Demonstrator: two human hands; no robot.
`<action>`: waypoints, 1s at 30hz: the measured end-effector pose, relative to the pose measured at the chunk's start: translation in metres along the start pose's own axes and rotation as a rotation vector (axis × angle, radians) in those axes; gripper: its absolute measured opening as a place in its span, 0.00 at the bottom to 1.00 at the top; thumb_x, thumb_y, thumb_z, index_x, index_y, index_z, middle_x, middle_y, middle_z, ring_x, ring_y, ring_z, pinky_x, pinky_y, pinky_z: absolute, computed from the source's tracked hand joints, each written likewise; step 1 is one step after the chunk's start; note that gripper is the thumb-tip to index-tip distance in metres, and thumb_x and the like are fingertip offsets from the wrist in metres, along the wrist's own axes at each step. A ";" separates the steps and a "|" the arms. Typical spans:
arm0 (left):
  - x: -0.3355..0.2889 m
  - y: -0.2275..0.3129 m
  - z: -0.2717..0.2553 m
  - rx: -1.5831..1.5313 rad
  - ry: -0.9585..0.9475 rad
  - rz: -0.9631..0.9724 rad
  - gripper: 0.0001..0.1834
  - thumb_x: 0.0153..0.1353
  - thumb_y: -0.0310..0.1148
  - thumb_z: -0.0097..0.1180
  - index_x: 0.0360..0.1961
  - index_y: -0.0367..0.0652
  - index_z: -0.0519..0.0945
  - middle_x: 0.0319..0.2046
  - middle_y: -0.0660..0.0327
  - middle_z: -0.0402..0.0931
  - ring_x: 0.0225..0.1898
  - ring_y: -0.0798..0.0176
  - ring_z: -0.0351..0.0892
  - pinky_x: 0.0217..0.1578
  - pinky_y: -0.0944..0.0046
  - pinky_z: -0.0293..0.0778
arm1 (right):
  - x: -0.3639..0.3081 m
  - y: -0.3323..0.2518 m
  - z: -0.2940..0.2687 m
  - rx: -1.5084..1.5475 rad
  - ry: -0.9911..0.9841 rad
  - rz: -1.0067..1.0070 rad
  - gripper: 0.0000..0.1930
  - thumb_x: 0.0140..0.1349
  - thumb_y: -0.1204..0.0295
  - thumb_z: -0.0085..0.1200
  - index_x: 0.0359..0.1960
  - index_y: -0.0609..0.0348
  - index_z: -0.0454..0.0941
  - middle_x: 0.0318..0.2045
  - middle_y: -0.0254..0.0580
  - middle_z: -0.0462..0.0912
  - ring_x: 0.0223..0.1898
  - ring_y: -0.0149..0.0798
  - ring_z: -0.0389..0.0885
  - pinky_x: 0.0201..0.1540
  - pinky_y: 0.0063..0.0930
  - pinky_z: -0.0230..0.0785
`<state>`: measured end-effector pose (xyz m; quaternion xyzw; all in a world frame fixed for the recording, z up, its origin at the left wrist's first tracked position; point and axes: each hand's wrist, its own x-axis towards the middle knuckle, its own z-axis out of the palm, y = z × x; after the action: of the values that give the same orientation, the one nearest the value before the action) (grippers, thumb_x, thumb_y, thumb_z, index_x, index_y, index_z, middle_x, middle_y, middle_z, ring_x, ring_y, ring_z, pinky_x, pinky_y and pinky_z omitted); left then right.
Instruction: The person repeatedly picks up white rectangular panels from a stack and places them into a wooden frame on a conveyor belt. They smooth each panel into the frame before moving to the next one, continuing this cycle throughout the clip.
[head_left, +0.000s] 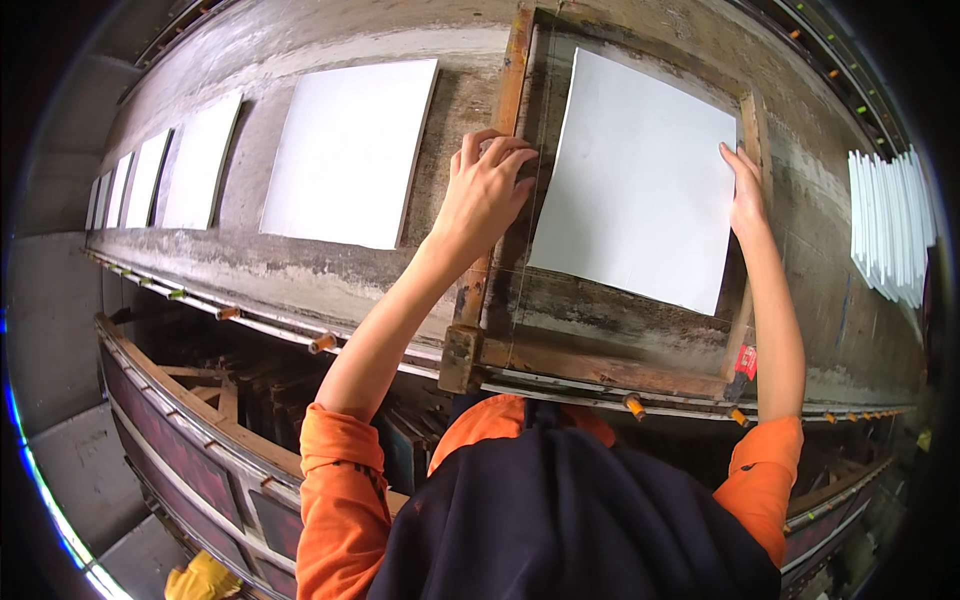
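A white rectangular panel [635, 185] lies slightly askew inside a worn wooden frame [515, 65] on the long table. My right hand [745, 190] is at the panel's right edge, thumb and fingertips against it. Over the frame's left bar is my left hand [485, 195], fingers bent and apart, with nothing seen in them. Its fingertips are near the inner side of that bar, a small gap away from the panel. A thin line runs along the frame's left inside. At the frame's lower left corner sits a wooden block [460, 358], and a red tag or clip [746, 362] is at the lower right.
Several more white panels [350, 150] lie in a row to the left along the table [450, 70]. A pile of white sheets [888, 225] sits at the far right. Orange-tipped pegs [322, 343] line the near rail. Below is a wooden rack [200, 385]; yellow material [203, 578] lies lower left.
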<state>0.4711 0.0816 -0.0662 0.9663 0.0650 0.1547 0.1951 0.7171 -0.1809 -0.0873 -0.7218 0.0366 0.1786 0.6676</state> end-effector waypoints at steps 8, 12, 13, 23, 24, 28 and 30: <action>0.013 0.006 0.020 0.102 0.006 -0.005 0.20 0.57 0.35 0.51 0.48 0.34 0.71 0.51 0.57 0.63 0.57 0.50 0.51 0.55 0.45 0.55 | -0.005 -0.004 0.008 -0.077 -0.040 0.022 0.39 0.54 0.63 0.54 0.61 0.71 0.49 0.57 0.55 0.62 0.57 0.42 0.63 0.58 0.30 0.55; 0.012 0.007 0.023 0.154 0.027 -0.005 0.18 0.56 0.36 0.51 0.45 0.34 0.73 0.51 0.58 0.63 0.57 0.51 0.51 0.56 0.45 0.54 | -0.011 -0.002 0.014 -0.134 0.004 0.011 0.38 0.54 0.62 0.54 0.61 0.71 0.50 0.56 0.53 0.64 0.56 0.41 0.65 0.56 0.28 0.58; 0.013 0.007 0.023 0.155 0.036 -0.007 0.18 0.56 0.36 0.52 0.44 0.35 0.74 0.50 0.58 0.63 0.57 0.51 0.52 0.56 0.46 0.53 | -0.012 -0.002 0.016 -0.146 0.009 0.017 0.38 0.54 0.63 0.54 0.61 0.70 0.50 0.56 0.53 0.64 0.56 0.41 0.65 0.56 0.28 0.58; 0.012 0.008 0.021 0.152 0.008 -0.008 0.16 0.53 0.35 0.54 0.39 0.35 0.78 0.51 0.57 0.63 0.58 0.51 0.51 0.56 0.45 0.53 | 0.011 0.024 0.010 -0.083 -0.023 0.029 0.37 0.54 0.63 0.55 0.60 0.71 0.53 0.57 0.57 0.62 0.58 0.44 0.62 0.58 0.31 0.54; 0.012 0.008 0.020 0.152 0.009 -0.007 0.16 0.53 0.35 0.54 0.39 0.35 0.78 0.51 0.57 0.63 0.58 0.51 0.51 0.57 0.45 0.52 | 0.012 0.025 0.010 -0.076 -0.030 0.032 0.38 0.53 0.62 0.55 0.60 0.71 0.52 0.58 0.59 0.60 0.60 0.45 0.59 0.60 0.32 0.52; 0.011 0.008 0.019 0.144 0.010 0.000 0.15 0.51 0.35 0.56 0.38 0.37 0.79 0.51 0.58 0.63 0.59 0.51 0.50 0.57 0.44 0.52 | 0.015 0.032 0.007 -0.083 -0.069 0.033 0.38 0.52 0.62 0.56 0.60 0.71 0.53 0.58 0.60 0.60 0.60 0.46 0.59 0.60 0.33 0.51; 0.011 0.008 0.019 0.143 0.002 -0.001 0.16 0.50 0.35 0.57 0.38 0.38 0.80 0.51 0.58 0.63 0.59 0.51 0.50 0.57 0.44 0.52 | 0.014 0.033 0.008 -0.090 -0.064 0.020 0.38 0.52 0.62 0.56 0.60 0.71 0.53 0.58 0.60 0.60 0.60 0.46 0.59 0.60 0.33 0.51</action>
<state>0.4885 0.0696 -0.0771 0.9776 0.0764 0.1507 0.1255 0.7187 -0.1745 -0.1235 -0.7446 0.0145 0.2095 0.6336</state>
